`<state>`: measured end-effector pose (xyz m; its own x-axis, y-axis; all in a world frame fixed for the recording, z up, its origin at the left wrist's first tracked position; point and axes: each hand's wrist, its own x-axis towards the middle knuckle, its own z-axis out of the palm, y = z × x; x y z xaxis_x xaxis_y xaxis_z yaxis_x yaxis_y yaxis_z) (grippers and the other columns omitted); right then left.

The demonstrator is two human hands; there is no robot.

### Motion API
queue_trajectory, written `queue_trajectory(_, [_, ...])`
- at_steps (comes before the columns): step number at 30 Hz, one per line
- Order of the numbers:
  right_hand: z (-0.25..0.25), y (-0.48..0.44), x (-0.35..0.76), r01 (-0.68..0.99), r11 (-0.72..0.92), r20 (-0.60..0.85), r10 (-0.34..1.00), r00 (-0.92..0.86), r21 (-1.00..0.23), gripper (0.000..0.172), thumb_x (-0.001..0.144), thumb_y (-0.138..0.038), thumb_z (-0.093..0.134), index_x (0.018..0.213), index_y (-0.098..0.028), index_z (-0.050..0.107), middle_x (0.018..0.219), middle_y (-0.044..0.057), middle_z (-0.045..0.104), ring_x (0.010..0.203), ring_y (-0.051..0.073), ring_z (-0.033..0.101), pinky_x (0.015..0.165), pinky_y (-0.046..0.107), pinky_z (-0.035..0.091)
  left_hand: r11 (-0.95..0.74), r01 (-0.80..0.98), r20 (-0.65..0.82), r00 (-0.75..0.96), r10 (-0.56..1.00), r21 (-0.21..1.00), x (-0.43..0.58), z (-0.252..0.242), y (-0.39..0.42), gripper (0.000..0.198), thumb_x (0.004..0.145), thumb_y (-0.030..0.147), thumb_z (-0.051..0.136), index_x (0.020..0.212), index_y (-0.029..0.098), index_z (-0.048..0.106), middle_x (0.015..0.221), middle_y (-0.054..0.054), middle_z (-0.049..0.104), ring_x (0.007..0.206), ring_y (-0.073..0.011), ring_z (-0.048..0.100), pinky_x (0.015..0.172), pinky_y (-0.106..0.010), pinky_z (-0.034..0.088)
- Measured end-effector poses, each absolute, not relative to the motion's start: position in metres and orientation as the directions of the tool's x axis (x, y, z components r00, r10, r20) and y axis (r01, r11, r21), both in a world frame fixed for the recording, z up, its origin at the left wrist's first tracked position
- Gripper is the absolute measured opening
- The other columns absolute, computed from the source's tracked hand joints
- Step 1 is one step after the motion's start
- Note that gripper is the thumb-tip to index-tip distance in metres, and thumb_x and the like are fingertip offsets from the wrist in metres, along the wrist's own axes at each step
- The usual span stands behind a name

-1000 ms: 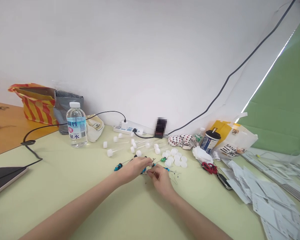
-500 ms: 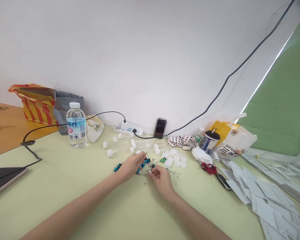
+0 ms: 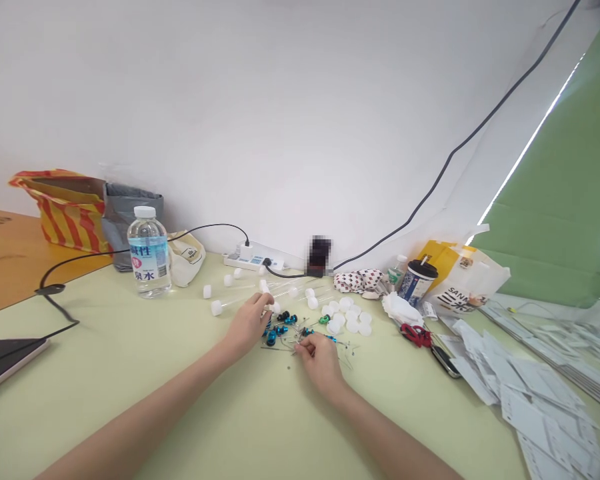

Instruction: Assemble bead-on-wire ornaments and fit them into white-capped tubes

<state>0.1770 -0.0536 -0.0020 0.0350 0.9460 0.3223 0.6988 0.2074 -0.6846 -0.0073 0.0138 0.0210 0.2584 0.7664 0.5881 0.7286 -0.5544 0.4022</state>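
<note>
Over the left side of a small heap of blue and black metal-looking parts point(image 3: 279, 331) is my left hand point(image 3: 250, 321). Its fingers are bent together, and whatever lies between them is hidden. A white cap point(image 3: 275, 307) shows right by its fingertips. My right hand point(image 3: 322, 363) pinches a thin metal piece point(image 3: 297, 347) at the near edge of the heap. Thin wire-like pieces point(image 3: 350, 357) lie just to its right. A green part point(image 3: 325, 319) sits behind my right hand, beside several round white caps point(image 3: 353, 315).
Clear tubes with white ends point(image 3: 217, 307) lie behind the heap. A water bottle point(image 3: 149, 257) and a power strip point(image 3: 255, 259) stand farther back. To the right are a drink cup point(image 3: 419, 283), red-handled scissors point(image 3: 415, 335) and scattered white packets point(image 3: 535, 407).
My left hand has drawn back to the left and slightly away, uncovering more blue parts. My right hand stays nearly in place, still pinching the thin metal piece. The view has shifted slightly.
</note>
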Motion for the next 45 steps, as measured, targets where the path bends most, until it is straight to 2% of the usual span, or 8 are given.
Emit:
queue_trajectory(3, [-0.003, -0.052, 0.177, 0.697, 0.217, 0.332, 0.943, 0.033, -0.684, 0.016, 0.074, -0.024, 0.057, 0.062, -0.016, 0.064, 0.062, 0.002, 0.059, 0.056, 0.014, 0.051, 0.056, 0.023, 0.036, -0.597, 0.763, 0.618, 0.35, 0.704, 0.248, -0.004, 0.026, 0.008, 0.018, 0.081, 0.024, 0.045, 0.077, 0.021, 0.062, 0.097, -0.007, 0.053, 0.096, -0.0228, 0.047, 0.078, -0.035, 0.042])
queue_trajectory(6, [-0.002, -0.052, 0.176, 0.707, 0.241, 0.358, 0.933, 0.018, -0.665, 0.016, 0.074, -0.024, 0.057, 0.062, -0.017, 0.064, 0.062, 0.002, 0.059, 0.056, 0.013, 0.051, 0.057, 0.023, 0.035, -0.563, 0.804, 0.557, 0.383, 0.737, 0.192, -0.001, 0.029, 0.004, 0.02, 0.08, 0.023, 0.049, 0.072, 0.02, 0.067, 0.097, -0.008, 0.053, 0.099, -0.0243, 0.043, 0.08, -0.036, 0.041])
queue_trajectory(17, [-0.001, -0.052, 0.177, 0.569, 0.21, 0.303, 0.95, 0.073, -0.795, 0.021, 0.074, -0.032, 0.059, 0.062, -0.017, 0.066, 0.057, 0.001, 0.06, 0.053, 0.014, 0.05, 0.052, 0.023, 0.035, -0.496, 0.82, 0.458, 0.337, 0.822, 0.286, -0.01, 0.024, 0.014, 0.014, 0.077, 0.027, 0.055, 0.07, 0.021, 0.066, 0.097, -0.007, 0.053, 0.098, -0.0251, 0.043, 0.081, -0.038, 0.038])
queue_trajectory(22, [-0.008, -0.042, 0.182, 0.431, 0.304, 0.375, 0.923, 0.089, -0.85, 0.025, 0.079, -0.033, 0.051, 0.076, -0.015, 0.068, 0.071, 0.006, 0.063, 0.062, 0.016, 0.054, 0.056, 0.024, 0.041, -0.55, 0.733, 0.459, 0.36, 0.812, 0.399, -0.009, 0.031, 0.013, 0.016, 0.079, 0.033, 0.052, 0.075, 0.023, 0.064, 0.1, -0.004, 0.057, 0.102, -0.0237, 0.044, 0.086, -0.04, 0.034])
queue_trajectory(26, [-0.011, -0.038, 0.182, 0.337, 0.343, 0.385, 0.921, 0.062, -0.877, 0.026, 0.078, -0.035, 0.052, 0.082, -0.015, 0.069, 0.076, 0.008, 0.064, 0.067, 0.017, 0.057, 0.061, 0.026, 0.045, -0.649, 0.667, 0.489, 0.456, 0.744, 0.365, -0.008, 0.033, 0.011, 0.021, 0.082, 0.033, 0.046, 0.076, 0.023, 0.064, 0.099, -0.004, 0.058, 0.103, -0.0224, 0.043, 0.088, -0.04, 0.031])
queue_trajectory(34, [-0.009, -0.041, 0.18, 0.154, 0.25, 0.262, 0.963, 0.068, -0.956, 0.039, 0.07, -0.051, 0.059, 0.078, -0.014, 0.067, 0.065, 0.005, 0.06, 0.042, 0.01, 0.047, 0.037, 0.023, 0.039, -0.765, 0.59, 0.478, 0.61, 0.632, 0.258, -0.002, 0.047, -0.003, 0.025, 0.085, 0.031, 0.043, 0.08, 0.024, 0.066, 0.085, -0.004, 0.064, 0.093, -0.0212, 0.045, 0.08, -0.036, 0.028])
queue_trajectory(40, [-0.006, -0.041, 0.18, 0.153, 0.269, 0.285, 0.954, 0.094, -0.951, 0.04, 0.068, -0.052, 0.06, 0.073, -0.013, 0.065, 0.072, 0.004, 0.056, 0.04, 0.008, 0.047, 0.036, 0.022, 0.036, -0.811, 0.544, 0.492, 0.658, 0.57, 0.213, 0.001, 0.051, -0.009, 0.024, 0.086, 0.03, 0.043, 0.083, 0.026, 0.067, 0.085, -0.004, 0.065, 0.097, -0.0213, 0.046, 0.081, -0.036, 0.026])
queue_trajectory(45, [-0.006, -0.04, 0.181, 0.198, 0.292, 0.312, 0.947, 0.078, -0.936, 0.038, 0.07, -0.051, 0.058, 0.072, -0.013, 0.066, 0.067, 0.003, 0.053, 0.042, 0.008, 0.044, 0.039, 0.022, 0.036, -0.794, 0.548, 0.485, 0.637, 0.599, 0.263, 0.003, 0.043, -0.007, 0.024, 0.086, 0.029, 0.043, 0.08, 0.025, 0.065, 0.081, -0.002, 0.067, 0.102, -0.0214, 0.048, 0.088, -0.04, 0.022])
